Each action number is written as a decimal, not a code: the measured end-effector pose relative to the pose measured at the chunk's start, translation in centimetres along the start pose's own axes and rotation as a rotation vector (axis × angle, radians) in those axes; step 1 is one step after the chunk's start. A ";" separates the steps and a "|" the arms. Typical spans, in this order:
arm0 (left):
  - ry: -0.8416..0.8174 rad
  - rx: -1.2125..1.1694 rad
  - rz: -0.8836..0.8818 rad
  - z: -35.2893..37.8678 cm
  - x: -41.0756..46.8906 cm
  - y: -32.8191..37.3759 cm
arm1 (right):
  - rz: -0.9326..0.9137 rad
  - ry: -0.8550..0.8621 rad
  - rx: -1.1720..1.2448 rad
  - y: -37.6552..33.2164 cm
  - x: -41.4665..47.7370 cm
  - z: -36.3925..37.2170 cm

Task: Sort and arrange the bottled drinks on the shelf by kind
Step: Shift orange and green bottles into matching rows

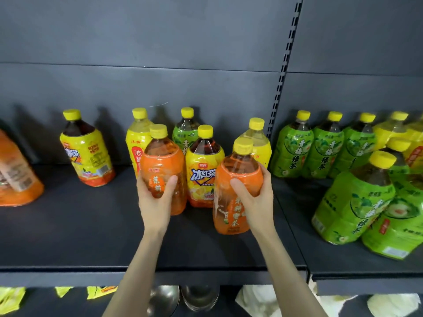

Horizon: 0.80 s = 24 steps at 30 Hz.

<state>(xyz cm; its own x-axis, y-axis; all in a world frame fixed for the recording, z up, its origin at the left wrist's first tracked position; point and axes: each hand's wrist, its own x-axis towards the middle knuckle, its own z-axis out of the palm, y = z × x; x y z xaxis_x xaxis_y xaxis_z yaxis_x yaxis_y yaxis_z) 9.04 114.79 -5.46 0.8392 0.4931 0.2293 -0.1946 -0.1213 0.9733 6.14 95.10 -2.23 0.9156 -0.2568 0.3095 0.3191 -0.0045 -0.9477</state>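
Both hands busy, well apart, one bottle each.

Head view: L hand (155,202) wraps the left orange jasmine-tea bottle (163,165) from the near side, thumb across the label. R hand (254,200) grips the right orange jasmine-tea bottle (235,179) the same way, just under its shoulder. Both bottles are upright, long axis vertical, yellow caps up. Can't tell if they're lifted or just standing on the shelf (80,236). An iced black tea bottle (203,170) stands btwn them, v. close to each, so the pair isn't side by side.

What the next move turns on, imo: the only other orange bottle (16,179) sits at the far left edge of frame, well apart from my hands. So this kind's home lies to my left. L hand is nearer; R has the longer trip and must pass in front of the iced black tea bottle. The green plum green-tea row (291,154) is off right, past the slotted upright (280,88), so that's the wrong way. A second iced black tea bottle (87,154) stands back-left near the path. Best keep to the shelf front so I don't clip it.
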 end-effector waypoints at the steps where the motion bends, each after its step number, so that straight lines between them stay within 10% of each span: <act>1: 0.007 0.032 0.001 -0.2 0.3 0.0 | 0.020 -0.016 0.018 0.3 -0.1 -0.1; 24: -0.366 -0.172 0.080 2.7 -10.9 6.7 | 0.020 0.321 -0.037 -4.6 -7.0 -8.1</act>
<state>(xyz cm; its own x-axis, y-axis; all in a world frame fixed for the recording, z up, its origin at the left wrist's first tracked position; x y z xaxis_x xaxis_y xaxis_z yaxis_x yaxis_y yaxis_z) -0.03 106.22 -1.43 0.9374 0.1447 0.3168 -0.3222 0.0146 0.9466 -3.70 89.12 -0.70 0.7960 -0.5486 0.2557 0.2872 -0.0295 -0.9574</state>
